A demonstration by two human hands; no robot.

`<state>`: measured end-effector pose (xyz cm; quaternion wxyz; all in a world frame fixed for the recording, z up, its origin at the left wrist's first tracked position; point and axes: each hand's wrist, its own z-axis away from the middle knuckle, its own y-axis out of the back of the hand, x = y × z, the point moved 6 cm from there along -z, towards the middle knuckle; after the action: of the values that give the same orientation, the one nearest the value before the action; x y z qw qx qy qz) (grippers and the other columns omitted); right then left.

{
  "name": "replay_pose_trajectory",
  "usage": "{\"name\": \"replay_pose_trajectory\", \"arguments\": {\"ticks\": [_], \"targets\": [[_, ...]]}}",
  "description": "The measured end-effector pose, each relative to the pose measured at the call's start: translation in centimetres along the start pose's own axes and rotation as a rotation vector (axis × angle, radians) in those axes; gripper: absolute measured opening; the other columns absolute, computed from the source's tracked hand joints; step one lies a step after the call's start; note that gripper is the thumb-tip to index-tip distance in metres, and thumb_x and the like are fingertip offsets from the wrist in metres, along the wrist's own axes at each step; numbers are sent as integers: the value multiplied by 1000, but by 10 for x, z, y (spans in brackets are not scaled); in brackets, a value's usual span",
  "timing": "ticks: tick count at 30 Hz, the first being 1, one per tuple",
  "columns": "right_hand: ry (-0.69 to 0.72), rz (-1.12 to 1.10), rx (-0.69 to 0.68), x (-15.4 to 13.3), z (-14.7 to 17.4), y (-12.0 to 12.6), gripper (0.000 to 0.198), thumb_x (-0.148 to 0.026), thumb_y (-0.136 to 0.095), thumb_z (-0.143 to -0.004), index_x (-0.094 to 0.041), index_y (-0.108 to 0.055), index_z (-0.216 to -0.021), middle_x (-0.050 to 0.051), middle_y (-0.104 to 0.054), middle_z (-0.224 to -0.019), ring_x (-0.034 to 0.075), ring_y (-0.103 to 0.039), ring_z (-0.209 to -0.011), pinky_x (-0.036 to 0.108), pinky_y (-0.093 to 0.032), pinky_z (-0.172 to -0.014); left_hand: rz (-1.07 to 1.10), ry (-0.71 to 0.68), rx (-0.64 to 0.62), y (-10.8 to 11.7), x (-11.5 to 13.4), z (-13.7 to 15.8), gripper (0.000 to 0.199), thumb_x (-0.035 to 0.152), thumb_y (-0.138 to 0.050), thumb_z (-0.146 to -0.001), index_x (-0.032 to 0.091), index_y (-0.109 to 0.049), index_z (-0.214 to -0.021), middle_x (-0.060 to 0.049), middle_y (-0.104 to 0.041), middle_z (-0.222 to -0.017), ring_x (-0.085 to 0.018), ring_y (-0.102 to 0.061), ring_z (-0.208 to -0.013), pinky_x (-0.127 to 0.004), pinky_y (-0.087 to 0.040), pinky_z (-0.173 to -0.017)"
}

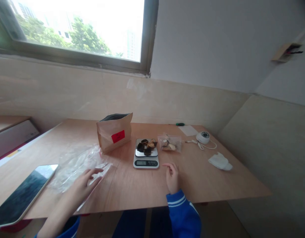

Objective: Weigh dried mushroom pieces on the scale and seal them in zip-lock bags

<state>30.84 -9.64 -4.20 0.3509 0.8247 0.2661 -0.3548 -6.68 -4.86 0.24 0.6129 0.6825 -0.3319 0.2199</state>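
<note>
My left hand [86, 185] lies over the edge of the clear plastic bags [77, 165], fingers apart; whether it touches the film I cannot tell. My right hand [172, 178] rests just right of the kitchen scale [146, 164]. Its index finger stretches toward the scale's front panel while the other fingers curl loosely, and nothing shows in it. Dark and yellowish dried pieces [147, 147] lie on the scale's platform. The digits on its display are too small to read. A brown paper pouch [115, 134] with a red label stands open-topped behind and left of the scale.
Right of the scale lies a small clear zip bag [169, 144] with dried pieces. Farther right are a white dome camera [202, 137] with its cable, a crumpled white tissue [220, 161], a paper sheet [188, 130] and a green-handled tool [180, 124]. A tablet [25, 195] lies front left.
</note>
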Motion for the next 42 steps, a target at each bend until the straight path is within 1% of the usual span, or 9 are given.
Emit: {"name": "replay_pose_trajectory", "arguments": {"ticks": [3, 7, 11, 14, 19, 24, 32, 37, 42], "targets": [[5, -8, 2, -1, -2, 1, 28, -14, -41, -82, -22, -67, -76, 8, -63, -80, 25, -57, -80, 40, -46, -73, -72, -34, -1, -12, -23, 18, 35, 56, -59, -64, 29, -74, -79, -6, -72, -89, -26, -68, -83, -35, -54, -75], [39, -26, -3, -12, -4, 5, 27, -16, -41, -83, -22, -66, -77, 8, -65, -81, 26, -58, -81, 40, -47, -73, -5, 9, -28, -15, -22, 22, 35, 57, -54, -70, 28, -73, -70, -5, -72, -81, -22, -68, -67, -31, -55, -63], [39, -130, -74, -58, 12, -8, 24, -20, -42, -87, -22, -65, -81, 8, -67, -84, 24, -61, -85, 37, -49, -74, 140, 3, 73, -18, 22, 25, 34, 57, -59, -71, 27, -73, -77, -4, -73, -78, -20, -66, -64, -31, -56, -59], [-69, -319, -254, -104, 36, -39, 23, -27, -43, -92, -22, -64, -97, 7, -69, -92, 21, -65, -84, 33, -52, -74, 309, -106, 127, -35, 69, 35, 29, 50, -62, -76, 27, -72, -91, -4, -73, -87, -20, -68, -70, -30, -58, -63], [-202, -556, -389, -146, 55, -63, 34, -41, -39, -96, -20, -62, -109, 8, -70, -102, 21, -67, -91, 33, -54, -82, 492, -211, 156, -58, 109, 53, 29, 37, -52, -87, 28, -67, -111, -8, -68, -112, -23, -66, -103, -33, -57, -86], [-188, -616, -474, -146, 48, -49, 37, -42, -41, -96, -22, -63, -117, 8, -70, -107, 22, -66, -102, 35, -53, -91, 367, -344, 261, -54, 110, 55, 41, 35, -59, -85, 33, -58, -125, -6, -63, -118, -20, -68, -92, -32, -60, -76], [-117, -391, -501, -145, 48, -48, 39, -43, -39, -97, -20, -71, -99, 9, -73, -94, 23, -69, -88, 33, -54, -79, 178, -391, 386, -47, 111, 59, 16, 37, -58, -85, 33, -71, -92, -3, -69, -83, -21, -63, -80, -33, -54, -70], [-213, -429, -412, -110, 16, -38, 42, -49, -41, -95, -18, -69, -103, 10, -74, -96, 24, -70, -88, 35, -56, -79, 249, -198, 638, -20, 97, 53, 13, 35, -58, -85, 27, -68, -86, 0, -66, -81, -17, -58, -73, -30, -50, -68], [70, -177, -413, -91, -49, -34, 40, -43, -43, -95, -22, -59, -124, 11, -61, -127, 24, -53, -123, 45, -40, -105, 324, -105, 635, -16, 101, 28, 21, 44, -59, -83, 23, -65, -87, -1, -67, -90, -19, -61, -84, -34, -50, -82]]}}
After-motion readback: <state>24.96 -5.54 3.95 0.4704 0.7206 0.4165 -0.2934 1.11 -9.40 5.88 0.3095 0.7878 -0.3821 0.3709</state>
